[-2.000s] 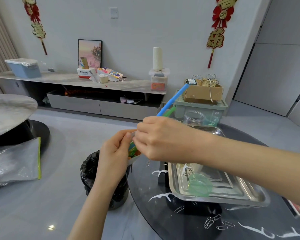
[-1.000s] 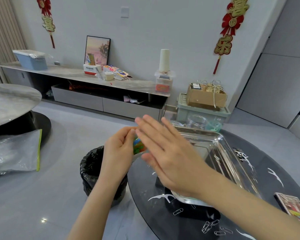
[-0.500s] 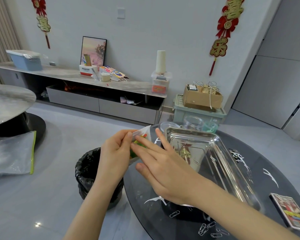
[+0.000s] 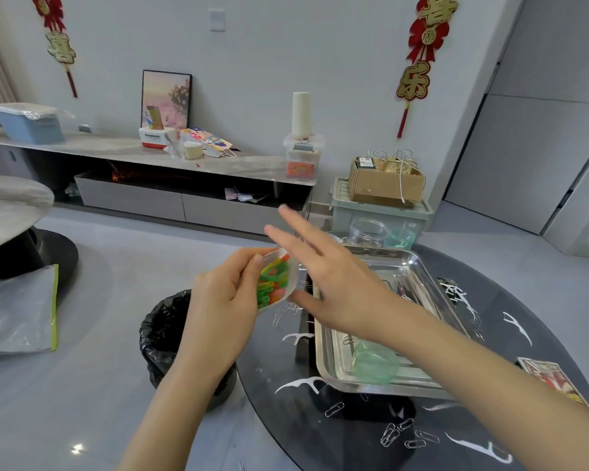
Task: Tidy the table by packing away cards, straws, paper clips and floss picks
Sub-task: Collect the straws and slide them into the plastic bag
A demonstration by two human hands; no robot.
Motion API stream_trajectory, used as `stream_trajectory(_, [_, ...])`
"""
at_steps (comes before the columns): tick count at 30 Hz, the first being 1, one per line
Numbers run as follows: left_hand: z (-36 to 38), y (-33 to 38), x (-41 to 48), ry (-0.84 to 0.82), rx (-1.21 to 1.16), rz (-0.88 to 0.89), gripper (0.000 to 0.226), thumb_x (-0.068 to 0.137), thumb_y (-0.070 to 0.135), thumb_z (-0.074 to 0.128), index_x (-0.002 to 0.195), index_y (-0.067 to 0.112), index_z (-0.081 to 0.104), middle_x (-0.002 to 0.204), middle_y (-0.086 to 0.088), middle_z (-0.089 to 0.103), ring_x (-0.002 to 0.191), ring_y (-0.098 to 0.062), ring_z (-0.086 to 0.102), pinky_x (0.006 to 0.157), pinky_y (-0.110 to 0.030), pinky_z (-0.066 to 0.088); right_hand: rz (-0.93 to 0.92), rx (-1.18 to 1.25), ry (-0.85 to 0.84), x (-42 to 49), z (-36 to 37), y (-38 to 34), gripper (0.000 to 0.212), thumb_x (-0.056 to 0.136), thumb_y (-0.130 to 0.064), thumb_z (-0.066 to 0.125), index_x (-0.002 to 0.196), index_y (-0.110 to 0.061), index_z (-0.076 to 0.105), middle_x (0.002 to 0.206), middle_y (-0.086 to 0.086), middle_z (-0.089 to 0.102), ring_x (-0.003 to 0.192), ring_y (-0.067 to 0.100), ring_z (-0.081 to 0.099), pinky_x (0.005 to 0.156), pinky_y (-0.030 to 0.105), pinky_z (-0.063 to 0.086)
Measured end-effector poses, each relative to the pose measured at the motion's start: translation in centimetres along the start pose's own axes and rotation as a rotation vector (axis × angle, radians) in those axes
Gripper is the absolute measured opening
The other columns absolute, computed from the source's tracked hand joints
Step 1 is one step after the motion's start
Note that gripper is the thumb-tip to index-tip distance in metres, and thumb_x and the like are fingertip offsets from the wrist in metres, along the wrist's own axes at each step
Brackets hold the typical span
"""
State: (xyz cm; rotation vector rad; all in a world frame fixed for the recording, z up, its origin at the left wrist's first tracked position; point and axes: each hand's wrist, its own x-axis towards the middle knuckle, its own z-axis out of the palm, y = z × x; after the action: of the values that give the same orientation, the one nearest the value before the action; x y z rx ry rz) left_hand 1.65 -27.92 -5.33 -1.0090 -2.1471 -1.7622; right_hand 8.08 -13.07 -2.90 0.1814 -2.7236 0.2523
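My left hand (image 4: 223, 300) grips a clear container (image 4: 275, 282) packed with green, orange and yellow straws, held over the table's left edge. My right hand (image 4: 330, 277) hovers just right of it with fingers straight and spread, holding nothing. White floss picks (image 4: 300, 382) and metal paper clips (image 4: 393, 433) lie scattered on the dark glass table (image 4: 286, 426). A card (image 4: 551, 377) lies at the right edge. A steel tray (image 4: 381, 379) in the middle holds a green cup (image 4: 374, 363).
A black-lined bin (image 4: 164, 334) stands on the floor left of the table. A clear jar (image 4: 368, 232) and a green plastic cup (image 4: 400, 237) stand behind the tray. A zip bag (image 4: 17, 311) lies on the floor at far left.
Two seconds ago my right hand pushed blue and green straws into the container. It let go, flattened against the container's mouth, and now its fingers lift and spread away.
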Motion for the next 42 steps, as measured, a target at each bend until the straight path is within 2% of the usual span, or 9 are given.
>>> stream_trajectory(3, [0.1,0.1,0.1,-0.018,0.158,0.158,0.028,0.096,0.026,0.042,0.105,0.021,0.069,0.066,0.013,0.064,0.067,-0.003,0.061,0.055,-0.015,0.044,-0.056,-0.114,0.038,0.9,-0.4,0.6,0.04,0.082,-0.012,0.064,0.121,-0.012,0.055,0.12,0.007,0.057,0.092,0.032,0.063,0.069,0.045,0.053])
stream_trajectory(7, [-0.1,1.4,0.6,-0.082,0.35,0.343,0.03,0.094,0.024,0.041,0.107,0.019,0.068,0.068,0.018,0.059,0.066,-0.001,0.057,0.063,-0.01,0.041,-0.112,-0.15,0.234,0.2,-1.3,1.0,0.015,0.084,-0.017,0.046,0.086,-0.007,0.057,0.075,0.006,0.059,0.058,0.027,0.057,0.047,0.038,0.046])
stream_trajectory(12, [1.0,3.1,1.3,-0.071,0.556,0.656,0.034,0.079,-0.001,0.053,0.109,0.006,0.067,0.104,-0.003,0.072,0.095,-0.015,0.063,0.094,-0.037,0.046,0.258,0.662,0.139,-2.6,-4.3,1.5,0.017,0.093,0.0,0.05,0.099,-0.002,0.066,0.084,0.005,0.07,0.071,0.009,0.068,0.058,0.015,0.05])
stream_trajectory(16, [3.5,4.2,1.4,-0.091,0.592,0.906,0.029,0.082,-0.003,0.053,0.107,0.001,0.068,0.114,-0.008,0.069,0.111,-0.02,0.063,0.098,-0.041,0.046,0.632,1.316,0.05,-4.1,-5.8,4.5,0.046,0.1,-0.033,0.034,0.112,0.001,0.061,0.107,0.024,0.067,0.098,0.035,0.066,0.086,0.043,0.054])
stream_trajectory(19, [6.4,4.3,1.5,-0.102,0.583,1.046,0.022,0.087,-0.003,0.055,0.104,0.001,0.069,0.115,-0.009,0.068,0.112,-0.021,0.062,0.097,-0.043,0.047,0.762,1.426,0.022,-5.2,-6.0,6.2,0.056,0.093,-0.05,0.043,0.119,-0.002,0.056,0.103,0.021,0.068,0.094,0.034,0.066,0.087,0.044,0.053])
stream_trajectory(23, [9.9,4.1,0.7,-0.171,0.589,1.192,0.02,0.091,-0.001,0.054,0.102,0.001,0.07,0.116,-0.009,0.068,0.115,-0.021,0.061,0.1,-0.043,0.045,0.842,1.473,-0.093,-7.5,-5.5,8.2,0.036,0.093,-0.036,0.054,0.11,-0.006,0.061,0.096,0.014,0.066,0.092,0.027,0.063,0.093,0.043,0.048])
stream_trajectory(28, [13.0,4.1,-0.9,-0.191,0.536,1.305,0.022,0.093,0.001,0.053,0.104,0.004,0.071,0.118,-0.007,0.067,0.116,-0.022,0.06,0.098,-0.044,0.046,0.869,1.464,-0.013,-10.6,-4.5,9.7,0.028,0.093,-0.011,0.055,0.118,0.001,0.057,0.096,0.015,0.065,0.083,0.023,0.064,0.069,0.031,0.054])
stream_trajectory(33, [13.8,3.0,-1.7,-0.288,0.484,1.116,0.034,0.098,0.027,0.049,0.123,0.007,0.063,0.132,-0.007,0.058,0.127,-0.022,0.051,0.106,-0.041,0.039,0.925,1.398,0.146,-14.4,-4.2,12.5,0.063,0.078,0.01,0.064,0.136,-0.005,0.045,0.127,0.018,0.059,0.102,0.029,0.064,0.081,0.034,0.055])
stream_trajectory(42, [13.8,-3.4,0.6,-0.436,0.723,-0.169,0.051,0.093,0.037,0.05,0.135,0.01,0.041,0.132,-0.014,0.047,0.113,-0.033,0.051,0.091,-0.047,0.044,1.08,1.287,0.264,-18.6,-1.5,14.6,0.055,0.084,0.015,0.056,0.134,-0.005,0.046,0.131,0.006,0.056,0.095,0.015,0.063,0.072,0.022,0.057])
